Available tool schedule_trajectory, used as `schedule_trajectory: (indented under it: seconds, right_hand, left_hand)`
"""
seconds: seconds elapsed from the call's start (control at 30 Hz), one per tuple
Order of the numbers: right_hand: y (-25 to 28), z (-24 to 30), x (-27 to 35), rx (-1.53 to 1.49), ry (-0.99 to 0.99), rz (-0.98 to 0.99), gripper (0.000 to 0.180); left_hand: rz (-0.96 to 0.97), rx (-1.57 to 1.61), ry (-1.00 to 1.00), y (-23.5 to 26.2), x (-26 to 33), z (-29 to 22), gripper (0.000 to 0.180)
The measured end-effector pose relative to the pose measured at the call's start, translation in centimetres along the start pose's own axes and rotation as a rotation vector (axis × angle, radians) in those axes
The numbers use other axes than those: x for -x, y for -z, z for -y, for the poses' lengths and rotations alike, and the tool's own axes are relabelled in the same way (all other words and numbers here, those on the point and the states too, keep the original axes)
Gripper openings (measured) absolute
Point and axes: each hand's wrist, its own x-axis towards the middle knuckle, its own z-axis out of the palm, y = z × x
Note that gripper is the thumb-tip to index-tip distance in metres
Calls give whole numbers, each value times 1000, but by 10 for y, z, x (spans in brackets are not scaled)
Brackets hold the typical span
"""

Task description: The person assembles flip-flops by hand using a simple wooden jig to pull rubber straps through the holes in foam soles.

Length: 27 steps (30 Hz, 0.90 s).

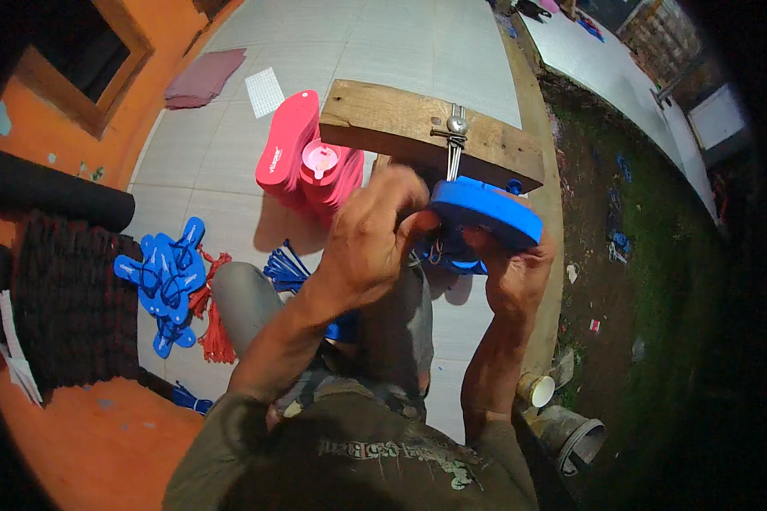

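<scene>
A thick blue flip-flop sole [490,213] is held up in front of me, tilted, its near edge toward me. My right hand [516,264] grips it from below at its right end, fingers wrapped round it. At the sole's left end my left hand [379,221] is closed, its fingertips pinched; what they hold is hidden. Metal rods [455,157] come down to the sole's far edge from a wooden beam [400,115], where a round-headed bolt and wire fasten them. More blue material [456,260] shows under the sole, partly covered by my hands.
Pink soles [288,140] stand stacked left of the beam, with a pink cup-like container [319,160] on top. Blue flip-flops [166,277], red straps [216,328] and blue straps [287,268] lie on the tiles. A black roll [55,192] is at left; buckets [571,439] stand lower right.
</scene>
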Motion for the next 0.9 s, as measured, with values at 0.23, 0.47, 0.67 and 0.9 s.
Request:
schedule_trajectory:
  seconds: [0.23,0.47,0.67,0.9]
  right_hand:
    - [-13,15,-1,134,-100,-86,28]
    - [-34,12,36,48,-68,-377,25]
    - [-29,22,107,-143,-380,-163,29]
    - [-40,-31,119,86,-448,-139,22]
  left_hand:
    - [69,348,280,-4,-17,-18,49]
    - [141,262,53,22,59,-35,25]
    - [242,411,380,45,102,-50,37]
    - [25,168,503,14,118,-8,29]
